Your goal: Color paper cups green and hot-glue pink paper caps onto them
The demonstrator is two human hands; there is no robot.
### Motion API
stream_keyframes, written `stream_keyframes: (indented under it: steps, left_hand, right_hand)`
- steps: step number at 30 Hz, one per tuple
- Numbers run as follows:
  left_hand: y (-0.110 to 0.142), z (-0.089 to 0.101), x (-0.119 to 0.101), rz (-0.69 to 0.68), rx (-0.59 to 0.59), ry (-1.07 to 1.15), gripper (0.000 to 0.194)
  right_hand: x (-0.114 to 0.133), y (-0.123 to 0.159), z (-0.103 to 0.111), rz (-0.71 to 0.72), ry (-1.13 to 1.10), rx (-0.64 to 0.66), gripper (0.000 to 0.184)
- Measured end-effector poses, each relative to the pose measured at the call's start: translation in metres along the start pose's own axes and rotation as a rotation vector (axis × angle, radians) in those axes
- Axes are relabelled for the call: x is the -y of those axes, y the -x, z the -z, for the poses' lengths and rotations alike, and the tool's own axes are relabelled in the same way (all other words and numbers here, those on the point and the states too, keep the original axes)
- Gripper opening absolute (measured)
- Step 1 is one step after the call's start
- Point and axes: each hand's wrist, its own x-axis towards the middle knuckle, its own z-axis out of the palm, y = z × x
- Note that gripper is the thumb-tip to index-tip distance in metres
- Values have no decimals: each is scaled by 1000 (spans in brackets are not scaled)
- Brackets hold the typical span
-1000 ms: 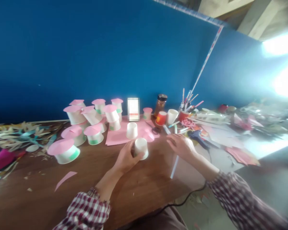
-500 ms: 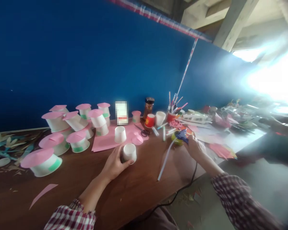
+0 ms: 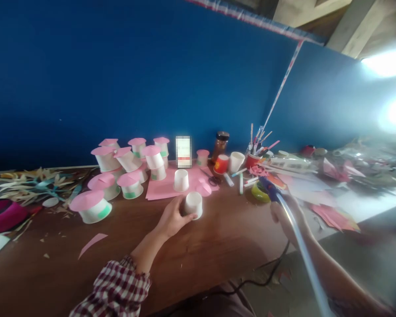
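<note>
My left hand (image 3: 173, 217) is wrapped round the side of a white paper cup (image 3: 194, 204), which stands upside down on the brown table. My right hand (image 3: 292, 220) grips a blue hot glue gun (image 3: 269, 189), held above the table at the right. From the gun's rear a long clear glue stick (image 3: 303, 246) points back toward me. Just past the gun's nose sits a yellow-green ring-shaped thing (image 3: 260, 193). Behind my left hand, another white cup (image 3: 181, 180) stands on pink paper (image 3: 158, 188), beside a small pink paper cone (image 3: 203, 188).
Several white cups with pink paper tops (image 3: 130, 187) stand at the left, some stacked. Paper scraps (image 3: 36, 185) lie farther left. At the back are scissors (image 3: 214, 179), a jar (image 3: 221, 145), a red cup (image 3: 221, 164) and a pen cup (image 3: 253, 161). A black cord (image 3: 267, 281) hangs at the front edge.
My right hand has lifted the glue gun off its place by the yellow-green ring, and its glue stick has swung toward me. My left hand stays on the cup. The view has turned left.
</note>
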Motion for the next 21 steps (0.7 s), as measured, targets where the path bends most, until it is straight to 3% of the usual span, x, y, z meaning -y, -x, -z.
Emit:
stream_keyframes:
  steps: [5, 10, 21]
  left_hand:
    - [1, -1, 2, -12, -9, 19, 57]
    - [1, 0, -1, 8, 10, 31, 57]
    - [1, 0, -1, -7, 0, 3, 57]
  right_hand:
    - [40, 40, -37, -236, -453, 272, 40]
    - [57, 52, -61, -366, -653, 440, 46]
    - [68, 47, -71, -347, -674, 467, 54]
